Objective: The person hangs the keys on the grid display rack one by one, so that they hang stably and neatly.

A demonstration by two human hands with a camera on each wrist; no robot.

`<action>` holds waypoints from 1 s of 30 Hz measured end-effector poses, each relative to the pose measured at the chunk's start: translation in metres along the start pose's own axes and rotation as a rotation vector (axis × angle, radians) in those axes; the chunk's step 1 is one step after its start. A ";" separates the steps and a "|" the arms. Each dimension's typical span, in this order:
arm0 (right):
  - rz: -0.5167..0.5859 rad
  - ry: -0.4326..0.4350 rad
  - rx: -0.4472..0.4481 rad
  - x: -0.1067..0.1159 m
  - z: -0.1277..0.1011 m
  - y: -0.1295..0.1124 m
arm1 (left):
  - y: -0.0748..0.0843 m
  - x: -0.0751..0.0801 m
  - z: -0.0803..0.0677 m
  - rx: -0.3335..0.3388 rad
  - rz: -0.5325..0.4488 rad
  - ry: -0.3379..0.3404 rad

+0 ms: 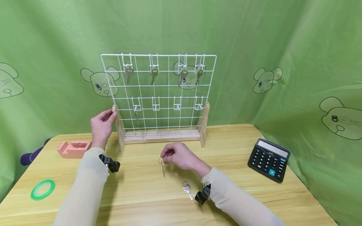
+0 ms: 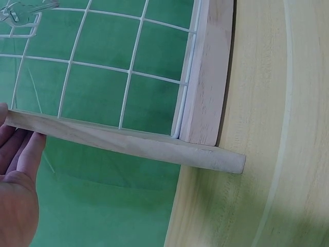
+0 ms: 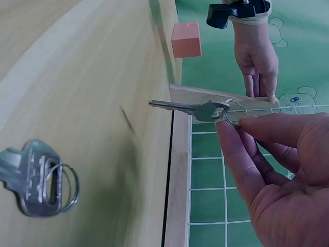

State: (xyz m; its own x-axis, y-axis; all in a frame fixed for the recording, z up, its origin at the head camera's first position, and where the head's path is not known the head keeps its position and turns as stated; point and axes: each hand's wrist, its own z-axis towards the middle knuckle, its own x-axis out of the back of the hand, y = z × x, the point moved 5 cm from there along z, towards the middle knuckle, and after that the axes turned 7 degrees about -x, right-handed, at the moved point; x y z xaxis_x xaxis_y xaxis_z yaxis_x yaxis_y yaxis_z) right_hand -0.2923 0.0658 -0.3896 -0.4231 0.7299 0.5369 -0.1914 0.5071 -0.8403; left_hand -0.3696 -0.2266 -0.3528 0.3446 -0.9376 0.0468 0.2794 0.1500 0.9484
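Observation:
A white wire grid rack (image 1: 158, 55) stands upright on a wooden base at the back of the table. With thumb and fingers my left hand (image 1: 102, 127) grips the top of its left wooden post (image 2: 128, 144). In front of the rack, my right hand (image 1: 182, 156) pinches a small metal ring between thumb and fingertips. From that ring hangs a silver key (image 3: 187, 107), held above the table. Another key with a ring (image 1: 187, 189) lies on the tabletop near my right wrist. Several keys hang on the upper hooks, and one key (image 1: 136, 116) hangs at the lower left.
A pink block-shaped holder (image 1: 74, 150) sits left of the rack, beside my left forearm. Nearer the front left lies a green tape roll (image 1: 43, 189). A black calculator (image 1: 269, 160) rests at the right. Green curtain (image 1: 232, 37) surrounds the table's back and sides.

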 end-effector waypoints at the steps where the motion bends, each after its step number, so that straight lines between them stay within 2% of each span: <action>1: 0.009 0.003 -0.001 0.000 0.000 0.000 | 0.000 0.000 0.000 -0.001 -0.001 0.003; 30: 0.106 0.165 -0.003 0.025 0.013 -0.026 | 0.001 0.001 0.000 -0.001 0.000 0.003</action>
State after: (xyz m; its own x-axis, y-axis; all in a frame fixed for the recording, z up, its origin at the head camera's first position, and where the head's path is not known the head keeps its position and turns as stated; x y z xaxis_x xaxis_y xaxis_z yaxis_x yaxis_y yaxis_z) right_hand -0.3097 0.0647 -0.3559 -0.2897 0.8443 0.4509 -0.1512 0.4248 -0.8926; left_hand -0.3687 -0.2269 -0.3521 0.3468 -0.9368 0.0456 0.2805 0.1500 0.9481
